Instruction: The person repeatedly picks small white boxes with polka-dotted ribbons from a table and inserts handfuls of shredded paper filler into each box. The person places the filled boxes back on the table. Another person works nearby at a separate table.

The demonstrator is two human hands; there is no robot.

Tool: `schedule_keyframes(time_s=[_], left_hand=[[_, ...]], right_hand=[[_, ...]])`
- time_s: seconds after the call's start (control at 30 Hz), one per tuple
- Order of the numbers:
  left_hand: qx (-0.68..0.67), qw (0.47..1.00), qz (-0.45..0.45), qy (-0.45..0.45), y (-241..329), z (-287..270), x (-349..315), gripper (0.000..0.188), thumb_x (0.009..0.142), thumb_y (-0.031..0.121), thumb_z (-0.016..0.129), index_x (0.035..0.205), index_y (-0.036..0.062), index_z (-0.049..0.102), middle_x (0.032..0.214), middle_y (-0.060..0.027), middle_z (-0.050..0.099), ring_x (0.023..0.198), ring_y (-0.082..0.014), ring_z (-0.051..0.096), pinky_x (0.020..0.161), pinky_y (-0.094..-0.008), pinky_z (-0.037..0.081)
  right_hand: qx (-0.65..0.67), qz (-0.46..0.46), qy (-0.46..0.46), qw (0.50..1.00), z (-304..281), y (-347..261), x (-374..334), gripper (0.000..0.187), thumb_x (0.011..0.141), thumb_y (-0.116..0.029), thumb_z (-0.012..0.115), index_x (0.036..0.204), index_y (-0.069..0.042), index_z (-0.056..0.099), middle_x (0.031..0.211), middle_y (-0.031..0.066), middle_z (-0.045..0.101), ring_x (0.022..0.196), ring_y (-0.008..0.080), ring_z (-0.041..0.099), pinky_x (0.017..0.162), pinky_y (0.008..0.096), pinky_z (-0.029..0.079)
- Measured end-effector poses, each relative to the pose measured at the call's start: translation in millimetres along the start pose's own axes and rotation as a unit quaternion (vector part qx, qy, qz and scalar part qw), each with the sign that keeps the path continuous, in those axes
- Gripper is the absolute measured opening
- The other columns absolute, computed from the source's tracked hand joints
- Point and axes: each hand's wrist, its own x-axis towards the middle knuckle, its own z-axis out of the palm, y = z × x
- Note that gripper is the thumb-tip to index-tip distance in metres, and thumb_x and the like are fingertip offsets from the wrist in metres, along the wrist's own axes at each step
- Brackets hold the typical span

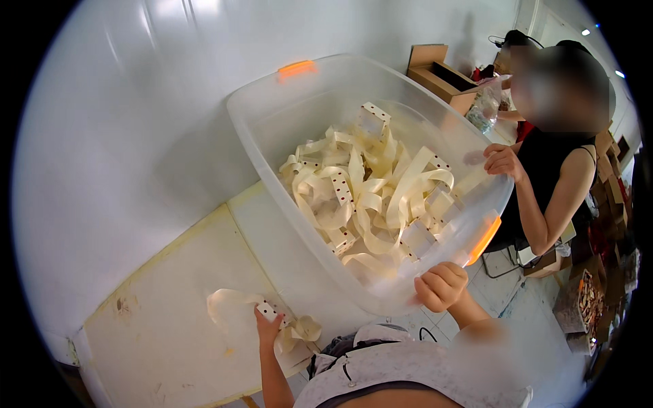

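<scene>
My left hand (268,328) is closed on a small white box with dark dots (270,311), low over the table. Cream ribbon (228,300) trails from beside that box to the left, and more bunches up at its right. With fingers curled over the near rim, my right hand (442,286) grips a large translucent plastic bin (299,234) by its orange latch (484,241). The bin is tilted and holds a tangled heap of cream ribbons (371,197) among several dotted white boxes (343,190).
A pale tabletop (170,306) lies under the bin, against a white wall (122,136). At the right, a person in a black top (564,163) has a hand (503,162) on the bin's rim. Behind are an open cardboard box (442,78), another person and stacked cartons.
</scene>
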Motion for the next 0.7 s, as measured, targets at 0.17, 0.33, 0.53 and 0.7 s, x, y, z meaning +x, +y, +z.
schedule_keyframes(time_s=[0.17, 0.33, 0.53, 0.7], left_hand=[[-0.223, 0.961, -0.154, 0.05, 55, -2, -8, 0.075, 0.076, 0.013, 0.059, 0.132, 0.0138, 0.01, 0.121, -0.0144, 0.038, 0.102, -0.027, 0.045, 0.077, -0.0396, 0.044], [-0.363, 0.917, -0.121, 0.117, -5, -8, -3, 0.073, 0.078, 0.007, 0.054, 0.133, 0.017, 0.007, 0.129, -0.011, 0.027, 0.105, -0.0268, 0.042, 0.079, -0.041, 0.042], [-0.174, 0.959, -0.102, 0.2, -79, -23, -18, 0.069, 0.077, 0.004, 0.052, 0.133, 0.0178, 0.013, 0.135, -0.0125, 0.019, 0.112, -0.0284, 0.037, 0.084, -0.0413, 0.037], [-0.184, 0.953, -0.064, 0.231, -39, -4, -24, 0.065, 0.076, 0.002, 0.049, 0.132, 0.0062, 0.017, 0.133, -0.0212, 0.021, 0.109, -0.0289, 0.042, 0.088, -0.0349, 0.038]], right_hand=[[-0.002, 0.023, -0.025, 0.999, -4, -2, 1, 0.025, 0.074, -0.029, 0.06, 0.069, -0.007, 0.052, 0.057, 0.001, 0.045, 0.049, 0.0134, 0.045, 0.042, 0.0213, 0.034], [0.118, 0.07, -0.136, 0.981, -21, 1, 8, 0.026, 0.074, -0.031, 0.061, 0.08, -0.006, 0.056, 0.072, 0.003, 0.053, 0.058, 0.0158, 0.051, 0.048, 0.0247, 0.04], [0.461, 0.21, -0.323, 0.799, -42, 64, 51, 0.044, 0.07, -0.031, 0.065, 0.104, -0.005, 0.053, 0.108, 0.013, 0.049, 0.097, 0.0274, 0.05, 0.078, 0.0359, 0.043], [0.031, 0.264, -0.526, 0.808, 41, 161, 14, 0.079, 0.06, -0.036, 0.073, 0.126, -0.015, 0.035, 0.126, 0.0194, 0.031, 0.112, 0.0358, 0.038, 0.088, 0.0453, 0.037]])
